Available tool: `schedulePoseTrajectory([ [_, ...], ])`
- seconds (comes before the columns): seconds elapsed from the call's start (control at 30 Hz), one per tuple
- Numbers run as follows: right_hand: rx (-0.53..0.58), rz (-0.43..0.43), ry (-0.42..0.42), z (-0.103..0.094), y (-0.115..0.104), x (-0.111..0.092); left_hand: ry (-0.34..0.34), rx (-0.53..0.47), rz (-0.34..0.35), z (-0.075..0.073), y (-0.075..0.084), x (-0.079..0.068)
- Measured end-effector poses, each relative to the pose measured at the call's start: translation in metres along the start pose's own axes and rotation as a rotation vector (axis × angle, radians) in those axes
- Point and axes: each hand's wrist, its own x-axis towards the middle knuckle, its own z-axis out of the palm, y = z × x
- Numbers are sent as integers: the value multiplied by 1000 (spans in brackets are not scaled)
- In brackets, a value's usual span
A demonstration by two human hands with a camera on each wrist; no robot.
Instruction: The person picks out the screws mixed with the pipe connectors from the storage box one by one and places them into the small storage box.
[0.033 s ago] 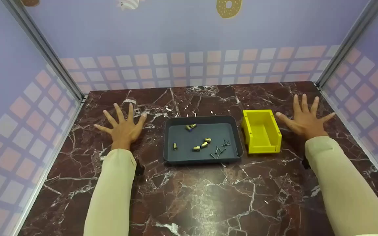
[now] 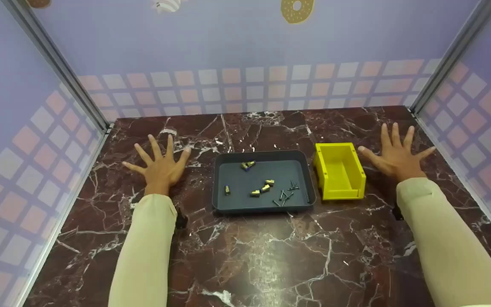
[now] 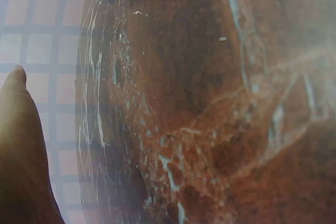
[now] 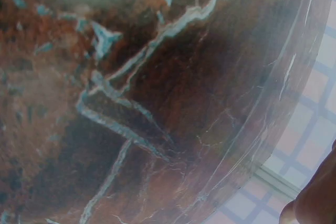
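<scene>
In the head view my left hand (image 2: 160, 169) rests palm down on the dark red marbled table, fingers spread, to the left of a grey tray (image 2: 262, 208). My right hand (image 2: 397, 160) lies the same way, just right of a yellow open-front bin (image 2: 341, 195). Neither hand holds anything. Inside the tray are several brass-coloured fittings, one of them a lone piece (image 2: 227, 189) at the left, and several small screws (image 2: 286, 197) at the lower right. The bin's visible inside holds nothing. Each wrist view shows only part of its hand beside bare marble.
Purple panels with pink and white squares (image 2: 231, 76) wall the table at the back and both sides. Metal posts (image 2: 58, 64) stand at the back corners. Marbled tabletop (image 2: 267, 260) stretches in front of the tray, between the two sleeved forearms.
</scene>
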Motion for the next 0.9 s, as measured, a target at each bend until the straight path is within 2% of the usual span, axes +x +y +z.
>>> schedulePoseTrajectory([
  [0.13, 23, 4, -3, 1, 2, 2, -24, -10, 3, -1, 1, 1],
  [0.27, 92, 16, -19, 2, 2, 5, -57, -35, 21, -4, 4, 0],
  [0.5, 244, 85, -46, -2, -7, 3, -68, -69, 111, -9, 16, -10],
  [0.73, 304, 69, 82, -5, -23, -2, -119, -95, 218, -13, 36, -30],
  [0.9, 348, 44, 193, -9, -36, -10, -137, -71, 281, -14, 50, -47],
])
